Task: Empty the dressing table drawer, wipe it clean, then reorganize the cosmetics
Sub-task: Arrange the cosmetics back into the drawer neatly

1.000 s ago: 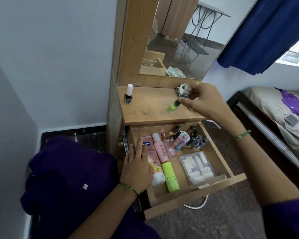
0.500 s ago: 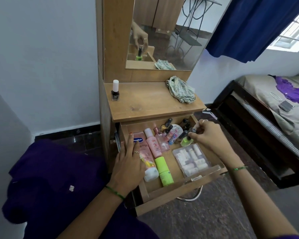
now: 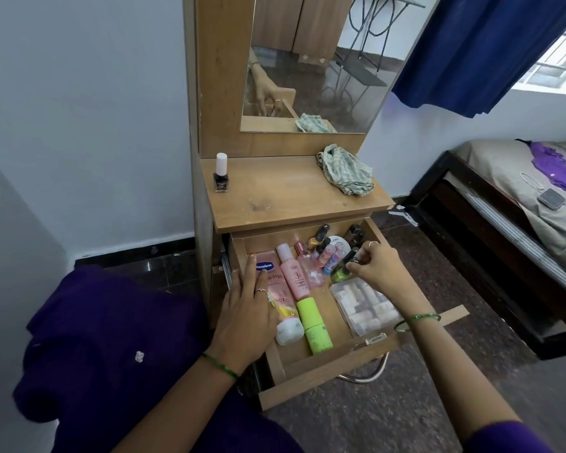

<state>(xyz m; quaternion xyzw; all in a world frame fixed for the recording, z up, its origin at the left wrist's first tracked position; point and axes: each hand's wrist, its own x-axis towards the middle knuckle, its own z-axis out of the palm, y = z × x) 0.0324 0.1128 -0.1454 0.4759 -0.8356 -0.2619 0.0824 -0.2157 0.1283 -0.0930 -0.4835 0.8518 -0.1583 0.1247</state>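
Observation:
The wooden drawer (image 3: 327, 371) is pulled out below the dressing table top (image 3: 285, 204). Inside lie a pink Vaseline tube (image 3: 270, 276), a pink bottle (image 3: 293, 273), a lime-green stick (image 3: 312, 325), a clear box of small tubes (image 3: 363, 305) and several small bottles at the back (image 3: 327, 246). My right hand (image 3: 374, 268) pinches the dark cap of a green nail polish bottle (image 3: 340, 273) standing at the drawer's back right. My left hand (image 3: 245, 318) rests flat on the drawer's left edge, over the Vaseline tube.
A black nail polish bottle with a white cap (image 3: 221, 174) and a crumpled checked cloth (image 3: 345, 170) sit on the table top. The mirror (image 3: 311, 70) stands behind. A bed (image 3: 517, 207) is at the right, a blue curtain (image 3: 477, 50) above it.
My right hand carried the green nail polish bottle from above the table top down into the drawer's back right. My left hand stayed on the drawer's left edge.

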